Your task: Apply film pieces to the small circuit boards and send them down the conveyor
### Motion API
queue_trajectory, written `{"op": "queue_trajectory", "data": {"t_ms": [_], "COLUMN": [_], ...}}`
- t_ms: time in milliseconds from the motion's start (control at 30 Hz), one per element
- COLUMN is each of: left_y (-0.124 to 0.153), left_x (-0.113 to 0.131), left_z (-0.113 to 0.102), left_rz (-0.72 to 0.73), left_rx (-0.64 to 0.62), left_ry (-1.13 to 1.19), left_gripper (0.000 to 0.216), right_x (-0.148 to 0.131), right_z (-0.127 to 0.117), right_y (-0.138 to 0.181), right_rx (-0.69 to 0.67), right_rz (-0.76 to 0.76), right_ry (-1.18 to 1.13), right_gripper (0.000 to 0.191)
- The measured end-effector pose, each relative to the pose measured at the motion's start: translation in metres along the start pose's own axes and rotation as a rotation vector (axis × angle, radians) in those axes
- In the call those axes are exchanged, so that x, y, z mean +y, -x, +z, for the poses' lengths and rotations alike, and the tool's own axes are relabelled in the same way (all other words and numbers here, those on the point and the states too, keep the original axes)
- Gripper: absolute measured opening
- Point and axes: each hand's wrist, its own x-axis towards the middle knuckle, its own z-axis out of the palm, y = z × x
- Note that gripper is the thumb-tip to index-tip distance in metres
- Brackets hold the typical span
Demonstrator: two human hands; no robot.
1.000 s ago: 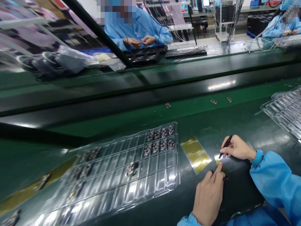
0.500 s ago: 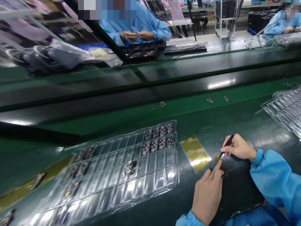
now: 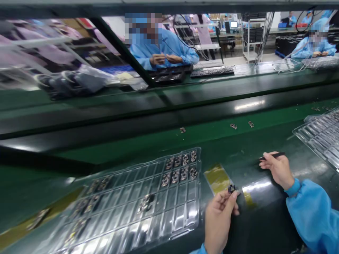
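Between thumb and fingers, my left hand (image 3: 221,217) pinches a small dark electronic module (image 3: 232,189), raised just over the near edge of a yellow tape sheet (image 3: 217,176). My right hand (image 3: 278,168) is closed around black tweezers (image 3: 275,155), off to the right and apart from the module; their tips point left, with nothing visible in them. A short piece of yellow tape (image 3: 248,199) lies on a clear sheet (image 3: 259,187) between my hands. To the left, a clear plastic tray (image 3: 127,225) carries similar modules in some of its slots.
Another clear tray (image 3: 321,135) sits at the right edge. Several loose modules (image 3: 233,126) lie along the green strip at the back. A long yellow strip (image 3: 16,225) with parts on it is at far left. Co-workers in blue (image 3: 169,46) sit beyond the raised ledge.
My left hand has left the tape piece, picked up the dark module and moved slightly left. My right hand has drawn the tweezers back to the right. The view has tilted up.
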Motion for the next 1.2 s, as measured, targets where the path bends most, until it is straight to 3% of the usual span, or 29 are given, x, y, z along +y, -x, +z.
{"op": "queue_trajectory", "data": {"t_ms": [167,433,1200], "left_y": [-0.016,-0.018,-0.016], "left_x": [0.004,0.001,0.0], "left_z": [0.015,0.021,0.021], "left_rz": [-0.166,-0.169,-0.149], "left_rx": [0.031,-0.02,-0.006], "left_ry": [0.329,0.337,0.368], "left_gripper": [0.055,0.039,0.03], "right_x": [0.008,0.035,0.034], "right_z": [0.017,0.039,0.039], "right_y": [0.026,0.047,0.049], "right_rx": [0.023,-0.029,-0.059], "right_rz": [-0.008,0.004,-0.15], "right_ry": [-0.091,0.051,0.294], "right_gripper": [0.026,0.027,0.021]}}
